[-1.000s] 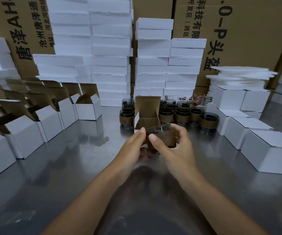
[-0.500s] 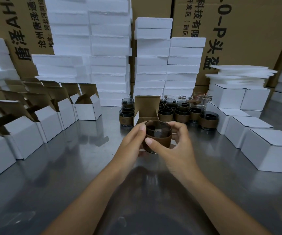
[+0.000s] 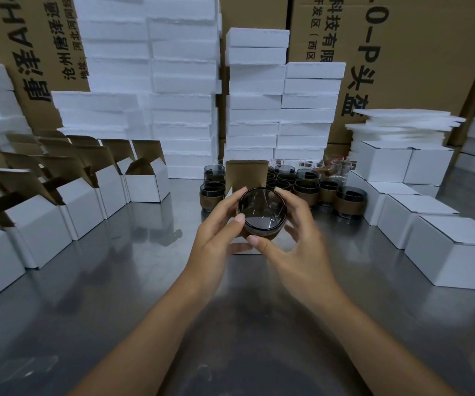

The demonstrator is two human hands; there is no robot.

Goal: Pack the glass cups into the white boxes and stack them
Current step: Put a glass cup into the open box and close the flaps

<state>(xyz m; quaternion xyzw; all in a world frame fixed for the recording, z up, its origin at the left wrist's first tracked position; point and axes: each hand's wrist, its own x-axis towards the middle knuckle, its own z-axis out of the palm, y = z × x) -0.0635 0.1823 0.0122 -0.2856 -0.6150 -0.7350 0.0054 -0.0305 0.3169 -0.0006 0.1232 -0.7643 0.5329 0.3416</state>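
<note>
A dark glass cup [image 3: 262, 211] with a brown sleeve is held up in front of me, its mouth tilted towards the camera. My left hand [image 3: 219, 227] grips its left side and my right hand [image 3: 293, 241] grips its right side and bottom edge. Just behind it stands an open white box [image 3: 246, 175] with its brown flap raised; its lower part is hidden by the cup and hands. More sleeved cups [image 3: 347, 200] stand in a cluster behind the box.
A row of open white boxes [image 3: 82, 207] lines the left of the steel table [image 3: 116, 295]. Closed white boxes [image 3: 456, 252] run along the right. Foam blocks [image 3: 256, 110] and foam sheets [image 3: 402, 124] are piled at the back before large cartons.
Both hands have turned the cup from lying on its side to facing its mouth at me and raised it slightly. The boxes and other cups have not moved.
</note>
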